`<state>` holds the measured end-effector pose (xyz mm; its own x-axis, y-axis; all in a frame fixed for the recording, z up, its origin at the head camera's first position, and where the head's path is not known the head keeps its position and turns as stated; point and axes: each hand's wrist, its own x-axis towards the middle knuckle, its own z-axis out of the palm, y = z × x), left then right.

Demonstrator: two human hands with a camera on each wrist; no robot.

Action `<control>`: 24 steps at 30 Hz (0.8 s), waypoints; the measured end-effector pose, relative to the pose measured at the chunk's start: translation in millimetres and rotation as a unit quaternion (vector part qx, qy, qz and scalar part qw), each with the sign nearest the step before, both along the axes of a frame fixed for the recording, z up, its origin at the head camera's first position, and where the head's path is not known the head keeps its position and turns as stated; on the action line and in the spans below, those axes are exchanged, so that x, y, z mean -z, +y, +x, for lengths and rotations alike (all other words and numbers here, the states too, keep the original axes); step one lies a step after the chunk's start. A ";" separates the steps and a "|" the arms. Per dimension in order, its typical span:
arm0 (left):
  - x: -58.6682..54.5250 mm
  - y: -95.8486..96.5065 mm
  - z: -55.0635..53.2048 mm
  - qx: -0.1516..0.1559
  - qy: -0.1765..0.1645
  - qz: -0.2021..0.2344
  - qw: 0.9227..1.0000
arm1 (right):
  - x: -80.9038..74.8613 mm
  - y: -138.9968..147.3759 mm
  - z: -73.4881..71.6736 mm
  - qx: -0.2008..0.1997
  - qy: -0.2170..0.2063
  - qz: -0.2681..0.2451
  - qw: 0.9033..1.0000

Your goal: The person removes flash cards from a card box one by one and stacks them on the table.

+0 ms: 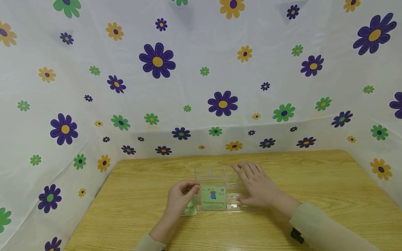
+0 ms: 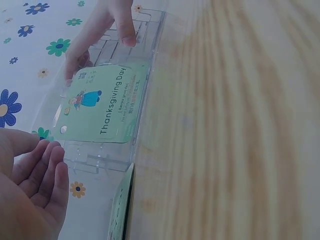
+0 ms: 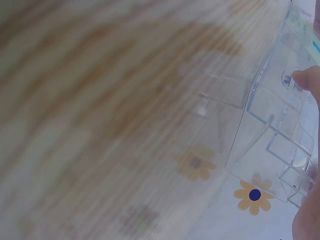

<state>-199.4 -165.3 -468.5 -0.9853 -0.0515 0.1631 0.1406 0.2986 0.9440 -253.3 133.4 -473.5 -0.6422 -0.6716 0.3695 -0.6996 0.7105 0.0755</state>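
A clear plastic holder (image 1: 209, 171) with stepped compartments stands on the wooden table. In its left front part is a green card (image 1: 213, 198) reading "Thanksgiving Day", with a small figure in blue. My left hand (image 1: 182, 197) has its loosely bent fingertips beside the card's upper left corner; any contact with the holder's edge is unclear. A second green card (image 1: 190, 209), ending in "ear", is partly hidden below that hand. Spanning the holder's right part, my right hand (image 1: 257, 184) grips it, thumb at the front and fingers toward the back. In the right wrist view the thumb (image 3: 306, 80) shows against the clear plastic.
White cloth with purple, green and yellow flowers (image 1: 223, 104) hangs behind and at both sides of the wooden table (image 1: 141, 209). Low clear plastic dividers (image 3: 272, 135) run through the holder's right side. A dark object (image 1: 296, 235) shows under the right sleeve.
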 end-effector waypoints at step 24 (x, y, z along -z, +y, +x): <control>2.9 2.7 -1.4 -0.002 0.012 -0.075 0.997 | -2.0 0.6 1.5 -0.001 -0.004 0.003 1.000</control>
<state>-200.8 -162.7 -471.4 -0.9807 -0.0293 0.1933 0.1615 0.4360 0.8853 -251.7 134.0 -471.5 -0.6440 -0.6747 0.3607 -0.7013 0.7090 0.0742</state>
